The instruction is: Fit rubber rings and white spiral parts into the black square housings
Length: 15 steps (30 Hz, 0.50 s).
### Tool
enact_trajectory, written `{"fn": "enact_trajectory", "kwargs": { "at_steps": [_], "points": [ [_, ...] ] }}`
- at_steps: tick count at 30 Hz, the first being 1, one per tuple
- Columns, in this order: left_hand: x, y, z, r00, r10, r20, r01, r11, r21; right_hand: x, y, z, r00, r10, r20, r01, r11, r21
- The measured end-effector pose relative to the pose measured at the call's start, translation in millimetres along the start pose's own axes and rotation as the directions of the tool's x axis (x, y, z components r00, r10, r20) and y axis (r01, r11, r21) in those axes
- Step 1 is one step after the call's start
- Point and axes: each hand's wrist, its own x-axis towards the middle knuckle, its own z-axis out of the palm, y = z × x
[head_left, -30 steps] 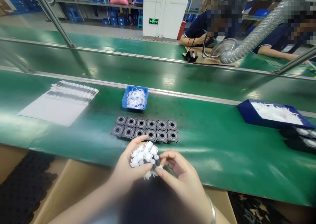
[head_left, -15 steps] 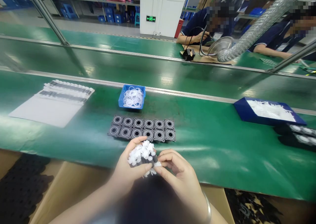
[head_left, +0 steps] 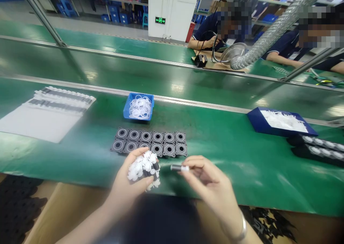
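My left hand (head_left: 129,183) is wrapped round a bunch of small black cylinders with white flower-shaped ends (head_left: 146,167). Between the thumb and fingers of my right hand (head_left: 208,181) is one black cylinder with white ends (head_left: 179,168), held sideways and apart from the bunch. Beyond my hands lie two rows of square black plates (head_left: 157,143), each with a pale ring round a dark centre hole; my left fingers hide part of the near row.
A blue bin (head_left: 139,119) of white rings stands behind the plates. At left, similar cylinders (head_left: 64,98) lie in rows on a white sheet (head_left: 40,123). A dark blue box (head_left: 258,123) of white strips and black parts (head_left: 317,150) are at right. Two people work across the bench.
My right hand has drawn one cylinder out of the bunch and moved right with it. My left hand with the bunch has shifted slightly left in view, as has the whole scene.
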Motion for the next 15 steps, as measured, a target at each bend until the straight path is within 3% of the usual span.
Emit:
{"fn": "enact_trajectory", "kwargs": {
  "at_steps": [2,4,7,10,15],
  "points": [
    [-0.1,1.6,-0.6,0.997,-0.042,0.057,0.045,0.998,-0.054,18.3,5.6,-14.9,0.991,-0.086,-0.104,0.07,0.986,-0.153],
    [-1.9,0.8,0.8,0.984,-0.117,0.133,0.132,0.984,-0.116,39.1,16.5,-24.6,0.972,-0.201,-0.123,0.152,0.933,-0.328],
    [-5.6,-3.0,4.6,0.949,-0.23,0.216,0.273,0.942,-0.195,67.2,37.9,-26.6,0.946,-0.323,0.013,0.288,0.826,-0.484],
    [-7.0,-6.7,6.6,0.937,-0.28,0.211,0.329,0.908,-0.257,84.1,49.6,-22.0,0.926,-0.355,0.131,0.369,0.773,-0.516],
    [-3.7,-9.0,5.9,0.941,-0.302,0.153,0.337,0.883,-0.328,73.9,16.6,-19.5,0.918,-0.343,0.2,0.395,0.741,-0.543]
  ]
}}
